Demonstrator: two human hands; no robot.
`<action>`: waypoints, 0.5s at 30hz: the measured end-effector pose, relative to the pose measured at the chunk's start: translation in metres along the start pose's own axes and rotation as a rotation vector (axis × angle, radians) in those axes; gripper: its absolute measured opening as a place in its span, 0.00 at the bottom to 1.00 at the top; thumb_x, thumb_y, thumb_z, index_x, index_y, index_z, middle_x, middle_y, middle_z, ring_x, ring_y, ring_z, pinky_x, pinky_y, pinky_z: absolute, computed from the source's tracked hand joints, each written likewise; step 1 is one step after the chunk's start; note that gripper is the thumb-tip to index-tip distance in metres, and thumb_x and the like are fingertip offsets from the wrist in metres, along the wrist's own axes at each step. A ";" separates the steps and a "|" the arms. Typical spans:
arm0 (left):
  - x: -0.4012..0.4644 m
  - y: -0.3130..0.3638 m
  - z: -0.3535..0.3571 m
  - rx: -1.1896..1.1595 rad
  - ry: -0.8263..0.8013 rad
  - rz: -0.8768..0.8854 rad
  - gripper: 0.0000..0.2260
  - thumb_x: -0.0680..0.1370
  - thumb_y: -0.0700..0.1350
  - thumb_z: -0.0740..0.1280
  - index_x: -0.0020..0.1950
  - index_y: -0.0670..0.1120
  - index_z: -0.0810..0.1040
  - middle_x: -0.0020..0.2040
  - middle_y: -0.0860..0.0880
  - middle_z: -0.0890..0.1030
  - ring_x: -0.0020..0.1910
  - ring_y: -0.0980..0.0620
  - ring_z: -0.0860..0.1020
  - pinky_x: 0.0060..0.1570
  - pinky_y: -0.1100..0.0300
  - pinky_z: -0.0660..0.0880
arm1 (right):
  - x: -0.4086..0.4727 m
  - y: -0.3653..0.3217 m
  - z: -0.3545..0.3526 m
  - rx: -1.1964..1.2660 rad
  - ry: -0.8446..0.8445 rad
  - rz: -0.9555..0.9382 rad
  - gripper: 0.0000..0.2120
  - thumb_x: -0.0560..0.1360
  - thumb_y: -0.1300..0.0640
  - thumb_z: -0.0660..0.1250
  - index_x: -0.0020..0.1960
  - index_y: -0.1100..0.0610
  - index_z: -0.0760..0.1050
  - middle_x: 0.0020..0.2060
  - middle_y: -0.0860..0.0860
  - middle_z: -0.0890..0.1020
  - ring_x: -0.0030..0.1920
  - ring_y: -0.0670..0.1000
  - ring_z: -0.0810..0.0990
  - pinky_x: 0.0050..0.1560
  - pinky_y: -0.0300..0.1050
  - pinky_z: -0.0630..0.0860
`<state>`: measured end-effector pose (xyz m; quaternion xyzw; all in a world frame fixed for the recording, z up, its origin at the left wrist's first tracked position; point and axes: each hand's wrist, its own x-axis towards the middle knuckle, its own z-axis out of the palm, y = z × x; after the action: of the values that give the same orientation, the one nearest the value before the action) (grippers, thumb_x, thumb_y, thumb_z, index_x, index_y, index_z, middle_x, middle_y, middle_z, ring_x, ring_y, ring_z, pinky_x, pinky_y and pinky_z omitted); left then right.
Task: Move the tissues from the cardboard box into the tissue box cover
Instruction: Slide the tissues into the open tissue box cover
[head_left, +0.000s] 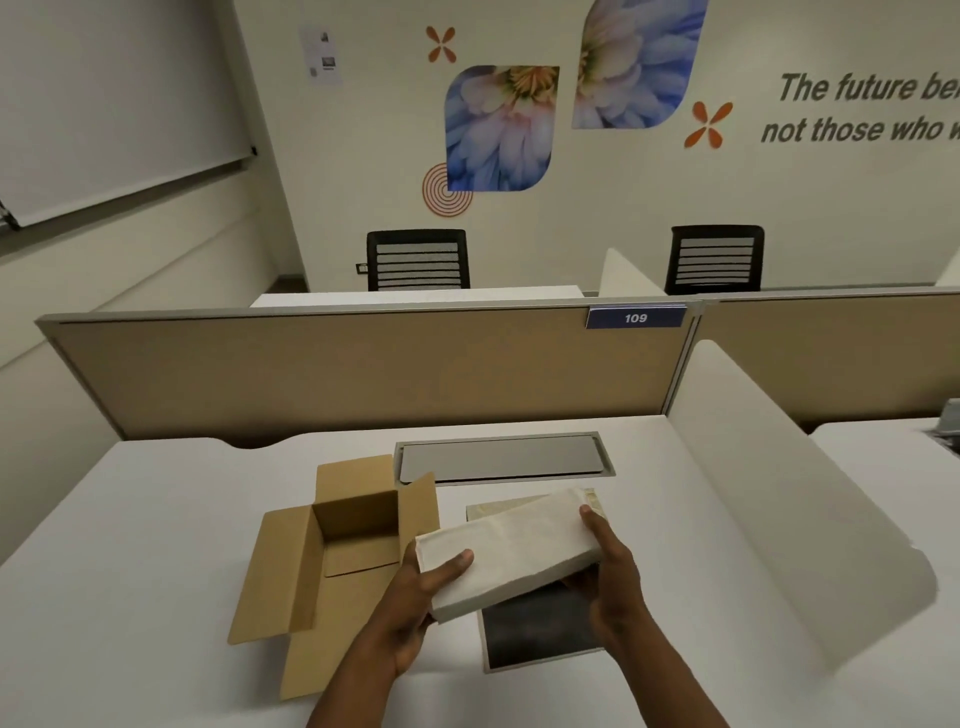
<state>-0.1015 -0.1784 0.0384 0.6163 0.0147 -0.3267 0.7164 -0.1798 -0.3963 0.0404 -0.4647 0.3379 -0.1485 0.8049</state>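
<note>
Stack of tissues (511, 548) gripped at both ends by left hand (415, 605) and right hand (615, 577), above tissue box cover (540, 631); open cardboard box (332, 556) left of left hand on counter (156, 519).

Open-plan office indicated: white counter (156, 519) enclosed by tan partition (363, 374) tagged with number plate "109" (636, 317); mesh office chairs (418, 260) and lettered wall mural (862, 109) noted beyond.
</note>
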 end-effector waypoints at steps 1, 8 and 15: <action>0.002 0.000 0.001 0.012 -0.003 0.002 0.34 0.65 0.53 0.79 0.67 0.52 0.71 0.62 0.43 0.79 0.60 0.42 0.78 0.50 0.52 0.81 | 0.001 -0.006 -0.007 -0.002 -0.018 0.035 0.29 0.73 0.42 0.70 0.69 0.52 0.70 0.59 0.58 0.78 0.59 0.63 0.78 0.59 0.65 0.81; 0.007 -0.011 0.021 0.144 -0.050 -0.014 0.37 0.67 0.53 0.79 0.72 0.54 0.65 0.65 0.45 0.77 0.63 0.42 0.75 0.64 0.44 0.76 | 0.002 -0.011 -0.033 -0.233 -0.087 0.119 0.24 0.80 0.40 0.63 0.71 0.50 0.66 0.56 0.53 0.78 0.56 0.57 0.79 0.49 0.55 0.83; 0.014 -0.021 0.021 0.172 -0.080 -0.020 0.38 0.68 0.50 0.80 0.73 0.54 0.65 0.66 0.46 0.77 0.64 0.43 0.76 0.67 0.45 0.75 | 0.006 -0.019 -0.064 -0.245 -0.126 0.186 0.30 0.79 0.32 0.55 0.71 0.50 0.73 0.60 0.58 0.82 0.61 0.61 0.80 0.55 0.57 0.81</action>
<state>-0.1091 -0.2038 0.0194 0.6618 -0.0361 -0.3581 0.6577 -0.2179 -0.4507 0.0327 -0.5344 0.3440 -0.0019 0.7721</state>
